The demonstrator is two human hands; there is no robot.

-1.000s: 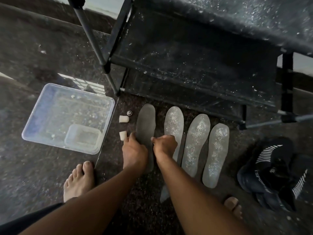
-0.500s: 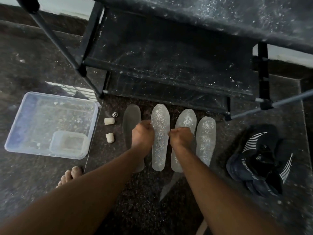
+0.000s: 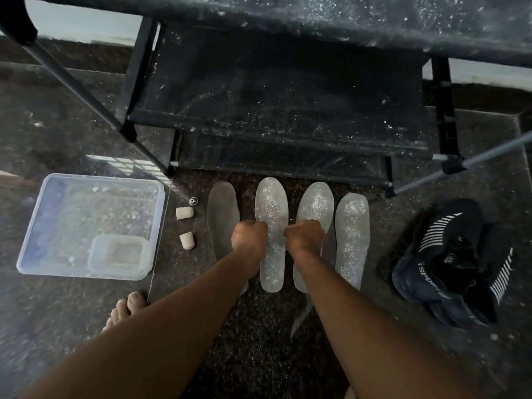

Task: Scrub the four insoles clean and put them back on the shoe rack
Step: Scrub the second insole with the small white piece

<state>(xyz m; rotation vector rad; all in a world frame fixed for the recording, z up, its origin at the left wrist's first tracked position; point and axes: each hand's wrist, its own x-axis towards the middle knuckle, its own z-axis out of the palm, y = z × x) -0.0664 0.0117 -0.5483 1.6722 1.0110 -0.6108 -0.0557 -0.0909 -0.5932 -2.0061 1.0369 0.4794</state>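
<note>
Fingertips under both fists [image 3: 250, 237] — hidden

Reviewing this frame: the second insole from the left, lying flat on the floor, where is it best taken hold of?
Pinch the second insole by its two long edges at mid-length, coming from above. It lies flat and thin, with insoles close beside it, so only edge pinches fit. The left hand and right hand sit at about that point.

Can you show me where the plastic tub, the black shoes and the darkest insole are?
plastic tub [image 3: 43, 226]: head view, left wall.
black shoes [image 3: 449, 254]: head view, striped upper.
darkest insole [image 3: 223, 203]: head view, toe end.
</note>
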